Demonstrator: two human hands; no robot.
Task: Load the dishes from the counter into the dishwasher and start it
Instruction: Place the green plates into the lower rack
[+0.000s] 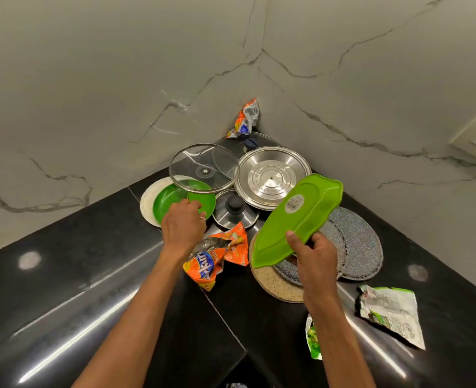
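Right hand: the right hand (311,256) holds the green leaf tray (301,217) by its near edge, thumb on top. The tray is tilted, bottom side up, in the air over the round mats (354,242).
Left hand: the left hand (183,224) touches the near rim of the green plate (172,203). I cannot tell if the fingers grip it.
Green plate: it sits in a white plate (148,203) on the black worktop (91,275). A glass lid (203,168) leans over its far side.
Other dishes: a big steel lid (271,177) and a small steel lid (235,210) with a black knob lie close by in the corner.
Rubbish: an orange wrapper (217,259) lies between the hands.
Dishwasher: not in the picture.
Done so far: I think very little. Only the tray is off the worktop.
Left to do: lift the plates and lids, put them all in the dishwasher, then turn it on.
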